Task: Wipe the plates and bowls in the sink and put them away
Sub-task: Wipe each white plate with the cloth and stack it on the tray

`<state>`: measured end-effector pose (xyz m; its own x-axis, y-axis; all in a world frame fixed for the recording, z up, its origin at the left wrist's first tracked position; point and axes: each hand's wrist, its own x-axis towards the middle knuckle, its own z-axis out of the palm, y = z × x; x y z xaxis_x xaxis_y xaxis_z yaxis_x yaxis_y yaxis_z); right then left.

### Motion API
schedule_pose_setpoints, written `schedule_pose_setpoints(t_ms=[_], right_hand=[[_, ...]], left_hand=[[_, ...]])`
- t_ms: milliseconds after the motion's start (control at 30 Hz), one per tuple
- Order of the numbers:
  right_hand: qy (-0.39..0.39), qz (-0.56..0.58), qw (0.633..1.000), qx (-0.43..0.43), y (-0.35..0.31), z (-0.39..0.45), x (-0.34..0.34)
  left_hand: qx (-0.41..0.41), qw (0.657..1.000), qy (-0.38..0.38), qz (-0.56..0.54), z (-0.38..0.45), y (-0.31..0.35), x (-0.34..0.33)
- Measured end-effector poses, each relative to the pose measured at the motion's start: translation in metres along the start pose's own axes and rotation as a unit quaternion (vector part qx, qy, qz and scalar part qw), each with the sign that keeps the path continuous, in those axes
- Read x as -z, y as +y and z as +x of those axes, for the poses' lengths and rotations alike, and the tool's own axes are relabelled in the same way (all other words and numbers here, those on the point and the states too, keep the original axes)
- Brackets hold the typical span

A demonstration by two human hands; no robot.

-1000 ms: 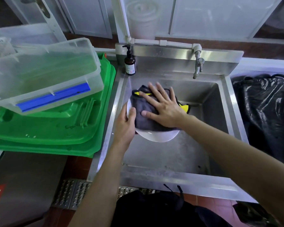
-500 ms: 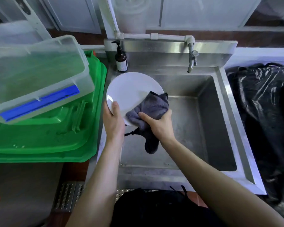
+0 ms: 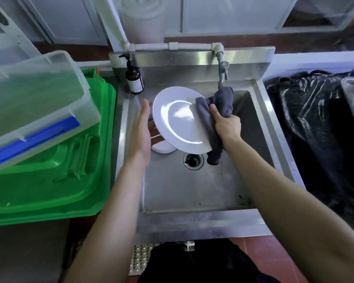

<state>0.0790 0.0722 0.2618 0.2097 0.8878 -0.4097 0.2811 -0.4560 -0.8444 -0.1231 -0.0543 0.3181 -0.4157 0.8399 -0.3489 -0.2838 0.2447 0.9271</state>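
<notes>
Head view: right hand point(image 3: 226, 125) grips grey cloth point(image 3: 217, 111) against white plate point(image 3: 178, 121); left hand point(image 3: 140, 129) flat, fingers straight.

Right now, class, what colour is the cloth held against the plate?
Dark grey. The cloth shows best in the head view, gripped by the right hand against the white plate.

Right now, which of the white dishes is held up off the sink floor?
The large round white plate, tilted and gripped through the grey cloth by the right hand; the other white dish lies in the steel sink beneath it.
</notes>
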Motion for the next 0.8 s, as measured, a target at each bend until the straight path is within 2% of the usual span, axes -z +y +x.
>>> schedule_pose_setpoints(t_ms=[100,167,233,367,433,533,600,700,800], right_hand=[[0.033,0.049,0.997,-0.056,0.020,-0.003,0.008],[0.026,0.050,0.996,-0.070,0.035,-0.012,0.011],[0.009,0.036,0.997,-0.065,0.045,-0.017,0.021],[-0.048,-0.087,0.992,0.080,0.030,0.001,0.051],[-0.102,-0.174,0.964,0.173,0.008,0.013,0.055],[-0.164,-0.324,0.876,0.318,-0.022,0.026,0.044],[-0.185,-0.363,0.833,0.375,-0.030,0.032,0.036],[-0.200,-0.321,0.840,0.390,-0.026,0.045,0.030],[-0.149,-0.247,0.895,0.340,-0.017,0.055,0.027]], left_hand=[[-0.053,0.998,0.004,-0.038,-0.031,-0.040,-0.051],[-0.099,0.992,0.076,-0.018,-0.033,-0.052,-0.073],[-0.095,0.989,0.109,0.010,-0.026,-0.055,-0.074],[-0.051,0.995,-0.008,0.085,-0.014,-0.057,-0.059],[-0.058,0.988,-0.048,0.137,-0.013,-0.053,-0.060],[-0.080,0.972,-0.092,0.202,-0.016,-0.046,-0.067],[-0.041,0.978,-0.089,0.187,-0.016,-0.044,-0.071],[0.005,0.985,-0.052,0.163,-0.018,-0.048,-0.075],[0.028,0.990,-0.026,0.135,-0.022,-0.048,-0.080]])
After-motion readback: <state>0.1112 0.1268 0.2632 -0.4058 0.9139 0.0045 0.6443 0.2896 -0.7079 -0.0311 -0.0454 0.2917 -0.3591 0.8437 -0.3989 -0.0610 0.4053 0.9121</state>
